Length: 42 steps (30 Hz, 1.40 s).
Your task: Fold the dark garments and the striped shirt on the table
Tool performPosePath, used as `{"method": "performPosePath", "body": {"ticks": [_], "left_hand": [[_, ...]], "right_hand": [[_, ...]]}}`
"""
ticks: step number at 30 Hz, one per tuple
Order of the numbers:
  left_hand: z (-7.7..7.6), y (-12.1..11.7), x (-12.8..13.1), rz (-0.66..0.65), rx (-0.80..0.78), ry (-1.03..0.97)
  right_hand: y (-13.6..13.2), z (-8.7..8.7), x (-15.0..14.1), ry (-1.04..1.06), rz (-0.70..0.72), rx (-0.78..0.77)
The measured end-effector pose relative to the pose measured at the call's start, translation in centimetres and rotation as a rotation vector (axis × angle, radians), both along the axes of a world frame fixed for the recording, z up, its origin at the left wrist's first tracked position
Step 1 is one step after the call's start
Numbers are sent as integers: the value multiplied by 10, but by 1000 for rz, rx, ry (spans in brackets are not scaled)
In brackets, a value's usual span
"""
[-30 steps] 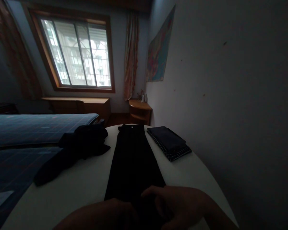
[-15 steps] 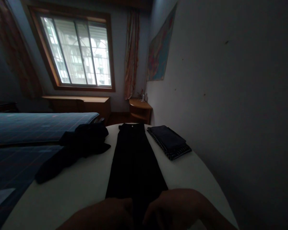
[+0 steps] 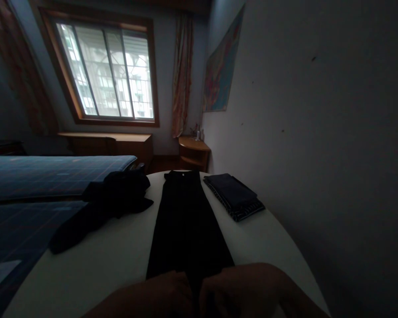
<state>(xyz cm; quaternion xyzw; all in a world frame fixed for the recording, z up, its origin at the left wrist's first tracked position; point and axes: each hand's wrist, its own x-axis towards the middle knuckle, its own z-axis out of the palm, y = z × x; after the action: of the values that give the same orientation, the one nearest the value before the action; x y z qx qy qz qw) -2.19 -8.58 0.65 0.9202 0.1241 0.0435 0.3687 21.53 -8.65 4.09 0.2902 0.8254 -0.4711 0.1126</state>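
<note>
Here, a long black garment [image 3: 187, 221] is lying flat on the round table [image 3: 268, 247], running from 12 o'clock toward 6. Left hand [image 3: 166, 293] and right hand [image 3: 239, 289] are hovering or resting close together at its 6 o'clock end, fingers curling partway; cannot tell whether they're gripping cloth. Crumpled dark clothing [image 3: 116, 194] is lying at 10, folded stack [image 3: 234, 194] at 1.

The left hand [image 3: 174, 293] and right hand [image 3: 242, 287] are bare. The visible forearms [image 3: 298, 300] are bare too, and shadow obscures finger detail.
</note>
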Motion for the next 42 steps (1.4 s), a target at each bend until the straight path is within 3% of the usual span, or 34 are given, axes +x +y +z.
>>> {"method": "performPosePath", "body": {"ticks": [2, 4, 6, 8, 12, 16, 19, 23, 29, 32, 36, 39, 42], "left_hand": [[-10, 0, 1, 1, 34, -7], [-15, -1, 1, 134, 80, 25], [-16, -2, 2, 267, 143, 47], [-19, -2, 5, 256, 238, 26], [-43, -2, 17, 110, 471, -83], [-70, -4, 31, 103, 495, -173], [-79, -5, 35, 61, 512, -233], [-80, -3, 31, 10, 517, -267], [-93, 0, 33, -26, 518, -160], [-88, 0, 32, -21, 490, -169], [-55, -2, 21, -44, 546, -193], [-36, -3, 12, -60, 610, -138], [-38, -1, 8, -73, 617, -101]], "right_hand": [[5, -5, 4, 64, 0, -160], [7, -9, 9, 92, -14, -303], [9, -12, 15, 121, -95, -343], [12, -12, 22, 121, -246, -258], [24, -16, 38, 6, -541, 125], [37, -29, 51, -142, -715, 410], [43, -40, 53, -231, -781, 582], [47, -46, 46, -238, -784, 600], [46, -43, 40, -285, -722, 593], [45, -40, 45, -324, -752, 626], [45, -38, 43, -334, -796, 724], [46, -40, 27, -173, -779, 777], [44, -47, 3, 39, -658, 768]]}}
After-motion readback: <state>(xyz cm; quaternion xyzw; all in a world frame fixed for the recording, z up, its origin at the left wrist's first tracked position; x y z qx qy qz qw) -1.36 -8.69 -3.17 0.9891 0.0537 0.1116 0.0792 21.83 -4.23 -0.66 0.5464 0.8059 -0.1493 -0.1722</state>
